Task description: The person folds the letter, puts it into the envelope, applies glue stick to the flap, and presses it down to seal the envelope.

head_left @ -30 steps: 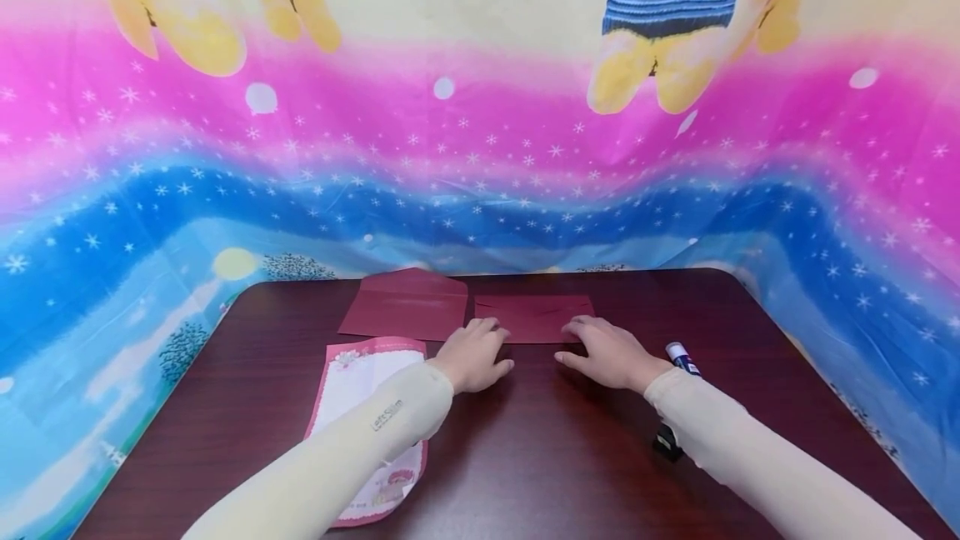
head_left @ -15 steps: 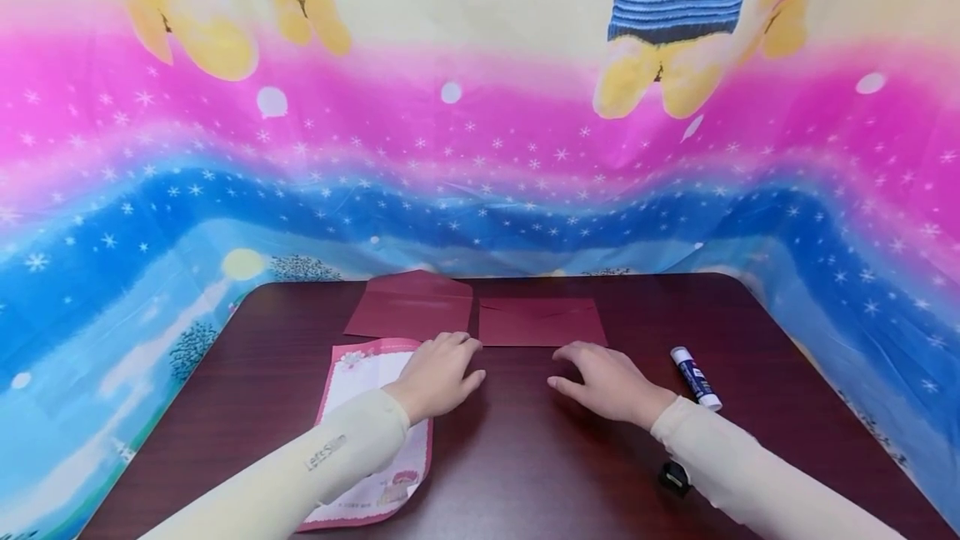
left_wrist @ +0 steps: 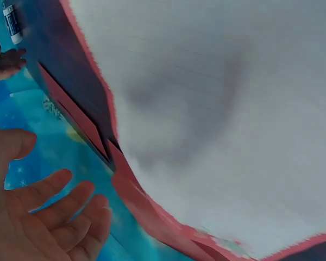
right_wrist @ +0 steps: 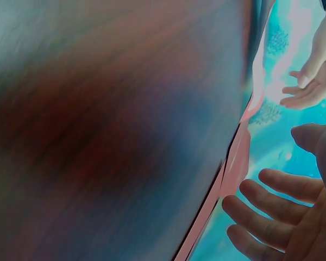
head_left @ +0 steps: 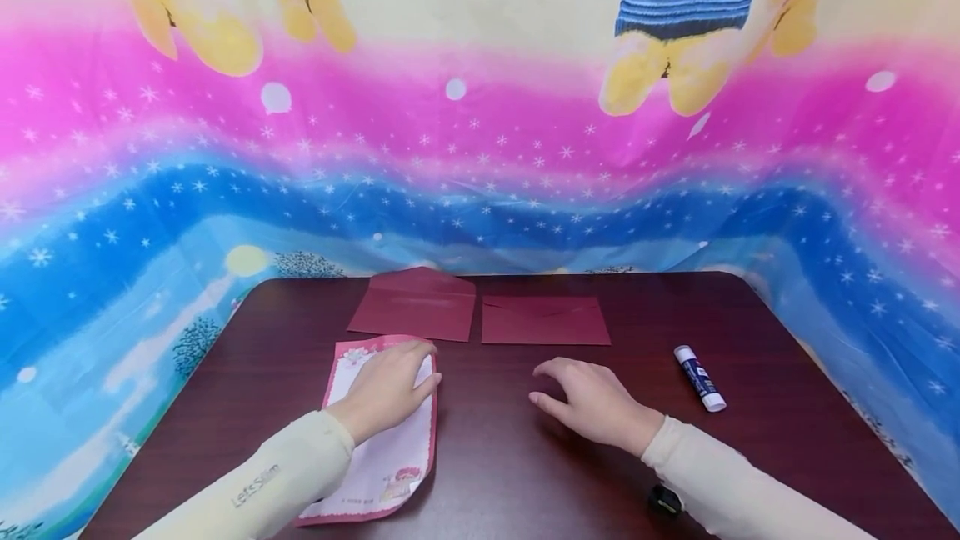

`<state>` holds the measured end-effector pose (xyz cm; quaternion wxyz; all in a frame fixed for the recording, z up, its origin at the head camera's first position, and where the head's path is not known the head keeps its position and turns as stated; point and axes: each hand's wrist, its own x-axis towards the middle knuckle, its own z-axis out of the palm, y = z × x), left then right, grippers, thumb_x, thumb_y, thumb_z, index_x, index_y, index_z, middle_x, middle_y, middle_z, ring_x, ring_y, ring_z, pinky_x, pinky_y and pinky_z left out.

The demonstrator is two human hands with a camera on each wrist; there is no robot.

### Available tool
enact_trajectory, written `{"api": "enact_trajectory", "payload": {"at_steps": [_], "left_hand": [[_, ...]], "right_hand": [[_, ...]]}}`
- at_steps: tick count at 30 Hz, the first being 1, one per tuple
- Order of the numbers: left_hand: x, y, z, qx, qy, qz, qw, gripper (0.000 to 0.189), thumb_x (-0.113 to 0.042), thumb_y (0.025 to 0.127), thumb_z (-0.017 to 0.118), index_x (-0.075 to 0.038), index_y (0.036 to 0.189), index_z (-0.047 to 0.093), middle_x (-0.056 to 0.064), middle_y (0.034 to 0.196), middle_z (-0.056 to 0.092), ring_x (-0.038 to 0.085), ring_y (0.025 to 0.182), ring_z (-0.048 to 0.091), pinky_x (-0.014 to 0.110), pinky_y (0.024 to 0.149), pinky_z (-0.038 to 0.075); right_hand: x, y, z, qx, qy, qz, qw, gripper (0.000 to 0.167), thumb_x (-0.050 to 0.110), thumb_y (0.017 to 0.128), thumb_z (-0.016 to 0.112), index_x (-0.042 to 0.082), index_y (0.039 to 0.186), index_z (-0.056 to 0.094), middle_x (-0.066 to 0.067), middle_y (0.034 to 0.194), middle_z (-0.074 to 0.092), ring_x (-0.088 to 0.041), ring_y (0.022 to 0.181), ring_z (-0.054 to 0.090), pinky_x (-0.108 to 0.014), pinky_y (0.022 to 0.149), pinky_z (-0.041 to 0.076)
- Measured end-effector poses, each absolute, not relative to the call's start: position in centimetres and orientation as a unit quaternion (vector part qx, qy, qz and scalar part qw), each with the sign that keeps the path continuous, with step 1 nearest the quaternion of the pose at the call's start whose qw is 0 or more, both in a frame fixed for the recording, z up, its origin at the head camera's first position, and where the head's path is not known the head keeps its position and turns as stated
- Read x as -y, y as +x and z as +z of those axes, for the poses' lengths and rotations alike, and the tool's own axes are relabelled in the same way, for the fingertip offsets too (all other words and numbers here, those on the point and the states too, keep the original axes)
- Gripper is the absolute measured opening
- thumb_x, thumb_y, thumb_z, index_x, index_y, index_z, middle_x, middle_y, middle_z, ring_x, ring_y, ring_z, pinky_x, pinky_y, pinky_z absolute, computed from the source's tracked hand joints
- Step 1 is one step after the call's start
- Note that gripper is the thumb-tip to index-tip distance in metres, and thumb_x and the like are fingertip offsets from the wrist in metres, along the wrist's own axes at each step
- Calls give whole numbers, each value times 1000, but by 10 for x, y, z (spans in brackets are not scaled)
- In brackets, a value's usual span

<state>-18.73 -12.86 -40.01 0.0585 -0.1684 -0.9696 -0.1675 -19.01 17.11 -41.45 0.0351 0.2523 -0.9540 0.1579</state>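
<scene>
My left hand [head_left: 386, 386] hovers over a sheet of letter paper [head_left: 375, 477], white with a pink scalloped border and small printed pictures. The left wrist view shows this hand [left_wrist: 54, 217] with loosely bent fingers and nothing in them, its shadow falling on the white sheet [left_wrist: 206, 109]. Above bare table, right of the sheet, my right hand [head_left: 596, 398] holds nothing; its fingers [right_wrist: 271, 220] are spread and slightly bent. Beyond the hands lie two dark red envelopes: the left envelope [head_left: 416, 311] has its flap up, the right envelope [head_left: 546, 323] has its flap folded down.
A glue stick [head_left: 700, 379] with a white cap lies right of my right hand on the dark wood table [head_left: 487, 457]. A small black device [head_left: 664, 500] sits under the right wrist. Behind the table's far edge hangs a colourful printed cloth [head_left: 480, 148].
Both hands have drawn back toward me from the right envelope, the left also moving leftward over the letter paper. The glue stick has come into full view from behind the right sleeve.
</scene>
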Motion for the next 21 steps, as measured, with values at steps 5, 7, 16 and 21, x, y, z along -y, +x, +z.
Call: {"api": "enact_trajectory", "payload": {"at_steps": [5, 7, 16, 21], "left_hand": [[148, -182, -402, 973, -151, -166, 63, 48, -29, 93, 72, -6, 133, 63, 12, 135, 66, 33, 130, 60, 54, 108, 48], [156, -179, -403, 975, -138, -162, 64, 48, -30, 93, 72, -6, 133, 63, 13, 135, 66, 35, 129, 60, 55, 107, 48], [192, -168, -410, 983, -88, -144, 71, 42, -28, 90, 73, -5, 124, 63, 16, 122, 69, 35, 110, 67, 55, 90, 56], [213, -165, -415, 988, -61, -129, 58, 42, -32, 88, 75, -4, 115, 60, 12, 102, 66, 25, 80, 62, 45, 66, 54]], "right_hand": [[-160, -184, -416, 950, 262, 166, 29, 36, 41, 94, 69, 15, 119, 71, 1, 114, 74, -15, 105, 71, -43, 88, 59], [-156, -182, -417, 949, 266, 167, 24, 36, 41, 94, 69, 14, 118, 72, 1, 114, 74, -15, 104, 71, -42, 86, 59], [-142, -176, -421, 942, 298, 158, 8, 36, 39, 96, 67, 12, 118, 71, 0, 112, 75, -14, 102, 71, -39, 82, 59], [-134, -172, -422, 938, 312, 151, 3, 36, 39, 97, 65, 12, 119, 71, 1, 113, 74, -13, 103, 71, -39, 83, 59]]}}
